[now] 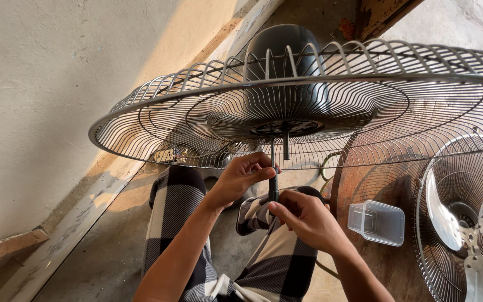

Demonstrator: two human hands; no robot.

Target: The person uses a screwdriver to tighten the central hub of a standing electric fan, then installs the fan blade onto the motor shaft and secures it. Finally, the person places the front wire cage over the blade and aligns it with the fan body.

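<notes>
Nearest, both hands meet just below the middle of a wire fan guard [197, 120], over a lap in black-and-white checked cloth [177, 218]. The right hand [308, 221] has its fingers curled shut around the lower end of a dark screwdriver [273, 179], thumb laid up along the handle; the left hand [241, 176] pinches the same tool higher up, fingers folded closed over the shaft. The tool stands nearly upright, its thin shank rising to the hub [286, 127] at the guard's centre, just beside a short stub that hangs down from that hub. The guard lies almost flat at chest height, its rim sweeping from the left wall side across to the right edge of the view and past it, so the hands have only the gap under the wires and above the knees to move in. To the left, a strip of bare concrete floor [113, 246] runs along the plastered wall [40, 100], open from the knee to the skirting. To the right, a small clear plastic tub [377, 222] sits on a round rusty-brown surface [387, 179]; what it holds cannot be made out. Just beyond it, at the right edge, a second fan [465, 223] lies with metal blades showing inside its own cage. Farther off, above the guard, a dark rounded motor housing [283, 47] stands behind the wires.
</notes>
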